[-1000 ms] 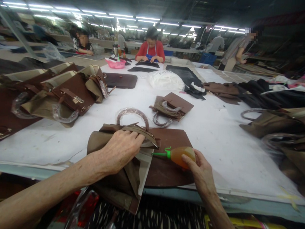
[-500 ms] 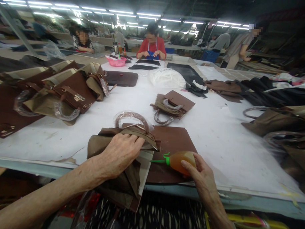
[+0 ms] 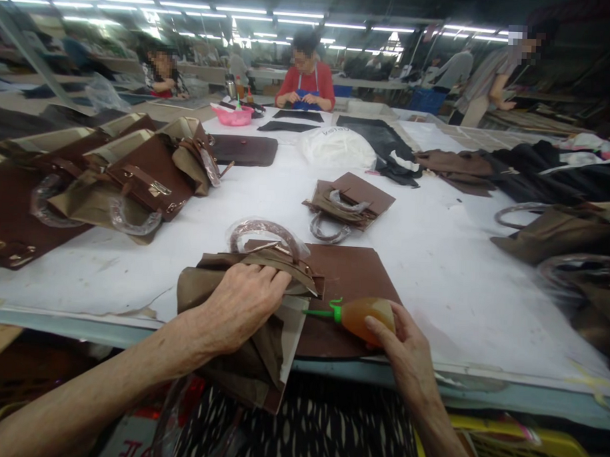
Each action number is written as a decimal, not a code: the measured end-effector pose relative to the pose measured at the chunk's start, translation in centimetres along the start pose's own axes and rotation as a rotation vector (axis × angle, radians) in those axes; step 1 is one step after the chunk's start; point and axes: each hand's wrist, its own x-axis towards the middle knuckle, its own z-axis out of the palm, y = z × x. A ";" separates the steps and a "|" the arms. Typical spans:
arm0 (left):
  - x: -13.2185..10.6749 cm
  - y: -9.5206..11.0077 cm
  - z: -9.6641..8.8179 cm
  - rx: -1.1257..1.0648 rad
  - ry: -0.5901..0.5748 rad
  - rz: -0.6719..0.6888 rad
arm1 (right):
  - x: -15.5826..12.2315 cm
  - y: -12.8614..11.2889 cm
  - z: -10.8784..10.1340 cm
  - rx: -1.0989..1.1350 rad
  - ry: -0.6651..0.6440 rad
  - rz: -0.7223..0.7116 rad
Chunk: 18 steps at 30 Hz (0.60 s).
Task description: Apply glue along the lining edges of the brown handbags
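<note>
My left hand (image 3: 239, 305) lies curled over the folded olive-brown flaps of an unfinished brown handbag (image 3: 263, 287) at the table's near edge, pressing them down. The bag's wrapped round handle (image 3: 265, 228) sticks out behind it. My right hand (image 3: 405, 352) grips an orange squeeze bottle (image 3: 364, 316) with a green nozzle, its tip pointing left at the edge of the flap. Under both lies a flat brown leather panel (image 3: 351, 273).
A white-covered table (image 3: 434, 260) carries more brown handbags at left (image 3: 137, 176), a small one in the middle (image 3: 346, 203), dark and olive pieces at right (image 3: 550, 230), a white bag (image 3: 335, 146) and a pink basket (image 3: 233, 114). A person in red (image 3: 306, 78) works at the far end.
The view has tilted slightly, so everything sits a bit higher or lower in frame. My hands, the bag and the bottle keep the same positions relative to each other.
</note>
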 end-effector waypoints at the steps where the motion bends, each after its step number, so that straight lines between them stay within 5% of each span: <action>1: 0.0 0.0 0.0 0.002 -0.006 0.000 | -0.2 0.0 -0.1 -0.007 -0.011 0.013; 18: -0.2 0.2 0.0 0.009 0.003 0.011 | -2.6 0.2 -0.8 -0.053 -0.074 0.066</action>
